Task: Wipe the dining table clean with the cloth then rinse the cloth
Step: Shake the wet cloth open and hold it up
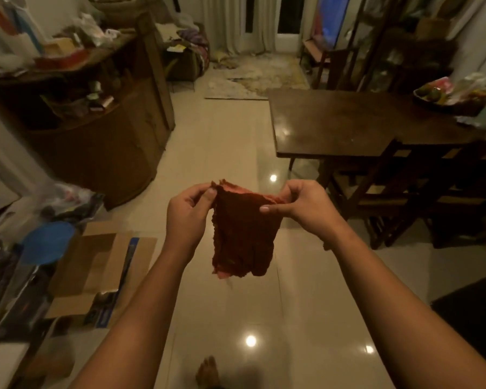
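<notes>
Both hands are up in mid-air over the glossy tile floor (230, 141): left hand (187, 213) and right hand (303, 207) each pinch a top corner of the cloth (243, 237), a ragged rust-red rag hanging limp. The dark wooden table (348, 124) sits ahead-right, well apart, with open floor between and chairs (404, 192) at its near edge.
</notes>
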